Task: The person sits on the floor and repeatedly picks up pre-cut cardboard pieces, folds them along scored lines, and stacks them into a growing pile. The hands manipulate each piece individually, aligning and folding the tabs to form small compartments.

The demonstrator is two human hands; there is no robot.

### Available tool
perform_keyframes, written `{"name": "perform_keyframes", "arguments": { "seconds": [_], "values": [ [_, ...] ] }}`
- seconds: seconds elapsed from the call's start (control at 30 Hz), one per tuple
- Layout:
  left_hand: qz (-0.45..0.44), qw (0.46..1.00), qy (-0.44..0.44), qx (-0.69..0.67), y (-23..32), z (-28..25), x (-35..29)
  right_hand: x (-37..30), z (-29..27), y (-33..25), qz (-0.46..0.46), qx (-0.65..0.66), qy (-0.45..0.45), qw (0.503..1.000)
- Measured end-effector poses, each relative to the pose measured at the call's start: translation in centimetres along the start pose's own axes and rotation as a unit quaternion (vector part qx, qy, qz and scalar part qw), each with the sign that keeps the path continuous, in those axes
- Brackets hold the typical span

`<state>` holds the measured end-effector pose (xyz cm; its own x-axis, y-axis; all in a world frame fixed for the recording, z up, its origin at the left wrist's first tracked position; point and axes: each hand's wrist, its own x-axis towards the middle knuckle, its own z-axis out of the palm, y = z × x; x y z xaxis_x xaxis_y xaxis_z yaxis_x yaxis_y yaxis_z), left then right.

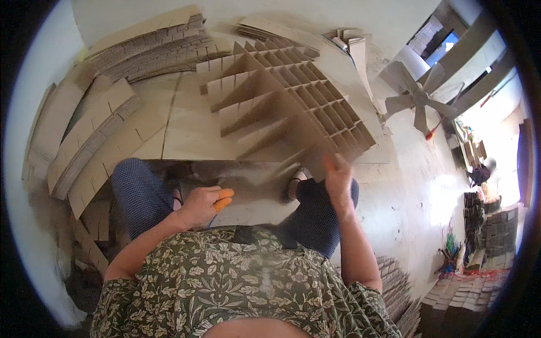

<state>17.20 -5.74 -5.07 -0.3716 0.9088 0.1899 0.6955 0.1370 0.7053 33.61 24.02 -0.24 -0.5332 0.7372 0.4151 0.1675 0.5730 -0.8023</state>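
A brown cardboard divider grid [318, 96] of interlocked slotted strips lies tilted on the low table in front of me. Its right part forms small square cells, while on its left long strips fan out with wide gaps. My right hand [339, 179] is at the grid's near right edge, fingers closed on the cardboard and blurred by motion; an orange cover shows on a fingertip. Over my lap, my left hand [202, 205] is closed, its fingers curled together with orange covers on them. Nothing shows in it, and it is apart from the grid.
Stacks of slotted cardboard strips [152, 48] line the table's far left, with another stack [93, 141] at its left end. A standing fan [420, 98] is at the right. Cardboard bundles [397, 287] lie by my right side. Another person [480, 174] is far right.
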Motion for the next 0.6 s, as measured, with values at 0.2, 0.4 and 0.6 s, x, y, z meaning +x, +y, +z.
{"name": "perform_keyframes", "arguments": {
  "seconds": [0.2, 0.4, 0.6],
  "values": [
    [0.037, 0.999, 0.003, 0.023, 0.2, -0.1, -0.2, -0.7, 1.0, 1.4, 0.018, -0.087, -0.038, 0.995],
    [0.001, 0.979, 0.173, 0.104, -1.8, -5.4, -0.4, -0.3, -0.3, 4.6, 0.072, 0.033, 0.002, 0.997],
    [-0.209, 0.918, 0.241, 0.236, -8.9, -15.7, -4.3, -0.1, 0.0, 3.4, 0.022, 0.015, -0.029, 0.999]
  ]
}}
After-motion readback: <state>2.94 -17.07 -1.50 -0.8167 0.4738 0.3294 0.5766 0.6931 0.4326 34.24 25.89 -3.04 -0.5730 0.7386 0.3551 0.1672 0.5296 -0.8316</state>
